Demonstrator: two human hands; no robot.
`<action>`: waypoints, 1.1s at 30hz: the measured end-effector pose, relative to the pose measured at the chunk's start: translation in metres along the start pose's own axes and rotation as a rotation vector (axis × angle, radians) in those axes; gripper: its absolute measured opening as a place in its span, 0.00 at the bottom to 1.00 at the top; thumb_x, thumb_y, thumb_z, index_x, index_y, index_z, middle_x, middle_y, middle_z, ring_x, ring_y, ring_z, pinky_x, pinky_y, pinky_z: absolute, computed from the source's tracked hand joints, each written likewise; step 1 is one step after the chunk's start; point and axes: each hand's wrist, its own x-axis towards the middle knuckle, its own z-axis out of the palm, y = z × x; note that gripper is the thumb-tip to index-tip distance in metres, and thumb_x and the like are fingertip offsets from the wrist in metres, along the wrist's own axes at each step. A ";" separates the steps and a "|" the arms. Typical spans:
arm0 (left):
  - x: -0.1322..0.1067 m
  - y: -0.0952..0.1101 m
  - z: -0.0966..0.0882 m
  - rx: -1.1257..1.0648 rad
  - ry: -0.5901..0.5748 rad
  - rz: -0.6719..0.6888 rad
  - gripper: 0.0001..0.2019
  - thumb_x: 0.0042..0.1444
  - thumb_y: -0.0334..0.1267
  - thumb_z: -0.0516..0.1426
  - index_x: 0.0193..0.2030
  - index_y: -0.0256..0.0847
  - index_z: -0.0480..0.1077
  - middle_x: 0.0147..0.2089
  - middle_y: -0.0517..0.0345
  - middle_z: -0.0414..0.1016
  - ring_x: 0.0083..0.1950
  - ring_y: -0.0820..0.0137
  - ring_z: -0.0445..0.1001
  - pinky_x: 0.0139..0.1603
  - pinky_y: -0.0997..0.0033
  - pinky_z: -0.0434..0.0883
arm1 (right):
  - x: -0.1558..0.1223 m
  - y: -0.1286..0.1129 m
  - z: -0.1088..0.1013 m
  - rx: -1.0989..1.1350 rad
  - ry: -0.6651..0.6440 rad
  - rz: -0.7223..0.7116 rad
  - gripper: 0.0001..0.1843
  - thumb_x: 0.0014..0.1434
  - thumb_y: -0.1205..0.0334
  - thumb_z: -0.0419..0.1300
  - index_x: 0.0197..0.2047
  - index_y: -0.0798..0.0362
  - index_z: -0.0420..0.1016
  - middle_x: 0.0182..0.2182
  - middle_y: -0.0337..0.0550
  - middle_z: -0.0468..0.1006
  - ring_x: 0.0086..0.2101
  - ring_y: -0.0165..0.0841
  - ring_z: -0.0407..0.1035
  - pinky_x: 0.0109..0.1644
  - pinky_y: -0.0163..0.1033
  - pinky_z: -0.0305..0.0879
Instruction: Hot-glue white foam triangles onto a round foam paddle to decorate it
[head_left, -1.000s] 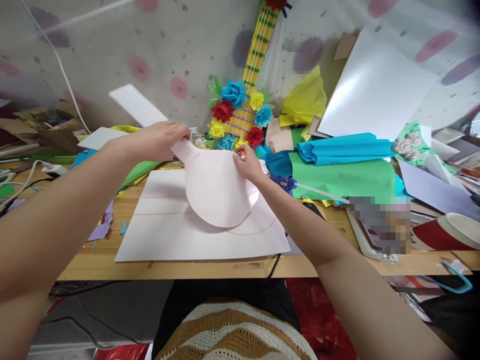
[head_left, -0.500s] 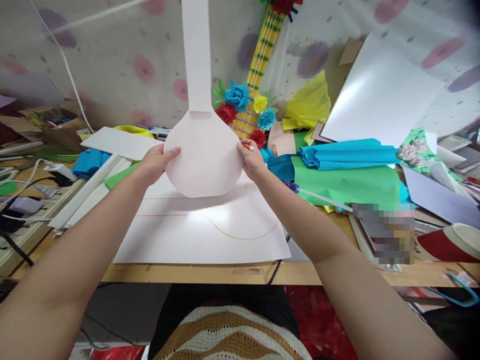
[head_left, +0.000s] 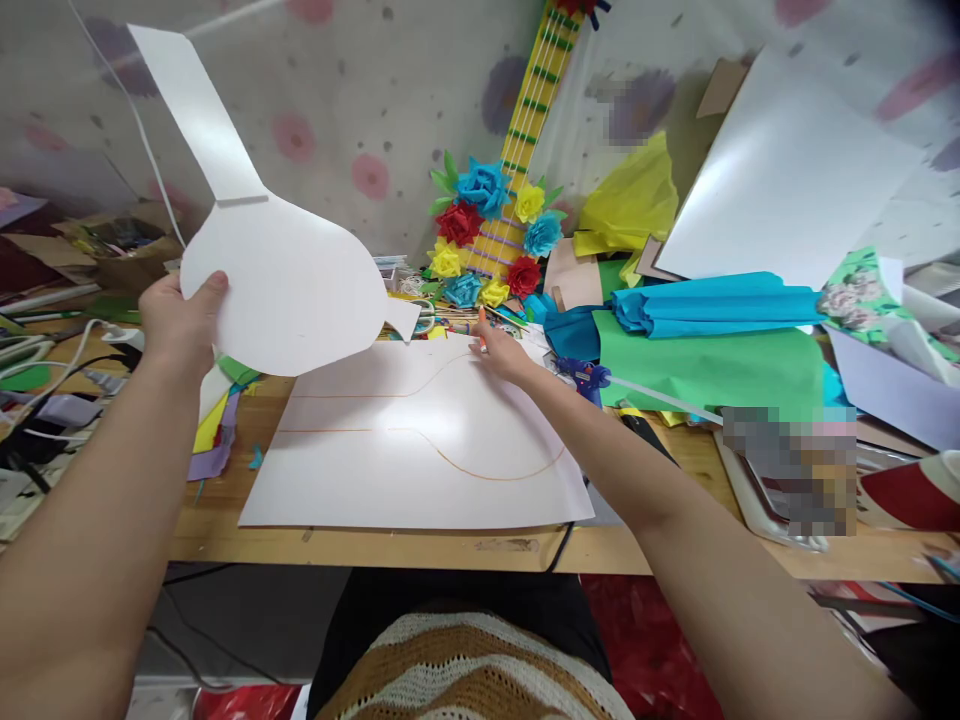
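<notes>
My left hand (head_left: 180, 320) grips the lower left edge of a white card cutout (head_left: 292, 285), its thumb on the front face. The cutout has a rounded body and a long neck that leans up to the left, held above the table. My right hand (head_left: 501, 355) is closed round a slim orange pen (head_left: 482, 330) at the far right part of a white sheet (head_left: 405, 490). Orange curved lines on that sheet trace a similar outline. Part of the sheet is covered by my right hand and forearm.
A yellow paper guitar (head_left: 517, 140) with paper flowers leans at the back. Right of the sheet lie a blue glue gun (head_left: 589, 378), green paper (head_left: 720, 365) and rolled blue crepe paper (head_left: 720, 303). A red-and-white cup (head_left: 907, 492) stands far right. Cables and a power strip lie left.
My right hand has let go of the cutout and moved slightly down to the sheet with the pen. My left hand has carried the cutout leftward, tilting its neck left.
</notes>
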 end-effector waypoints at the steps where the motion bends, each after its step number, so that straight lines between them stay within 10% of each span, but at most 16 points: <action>1: -0.001 0.000 -0.001 0.008 0.000 0.004 0.13 0.51 0.22 0.59 0.44 0.29 0.72 0.41 0.58 0.79 0.31 0.79 0.70 0.48 0.63 0.75 | 0.002 -0.002 0.002 -0.024 -0.017 -0.006 0.17 0.62 0.60 0.53 0.54 0.54 0.65 0.50 0.55 0.75 0.49 0.44 0.69 0.52 0.49 0.63; 27: -0.007 0.003 -0.019 0.113 0.130 -0.019 0.18 0.51 0.20 0.58 0.43 0.38 0.55 0.43 0.59 0.72 0.39 0.79 0.72 0.51 0.67 0.72 | 0.022 -0.012 0.013 -0.029 -0.104 -0.011 0.31 0.48 0.48 0.68 0.50 0.53 0.65 0.45 0.50 0.73 0.48 0.45 0.65 0.50 0.47 0.62; 33: 0.011 0.017 -0.041 0.166 0.229 0.114 0.19 0.54 0.18 0.51 0.49 0.38 0.54 0.56 0.54 0.68 0.52 0.79 0.72 0.57 0.71 0.69 | 0.018 -0.021 -0.010 0.144 -0.070 0.044 0.35 0.46 0.47 0.67 0.52 0.51 0.61 0.47 0.48 0.72 0.43 0.42 0.68 0.45 0.45 0.64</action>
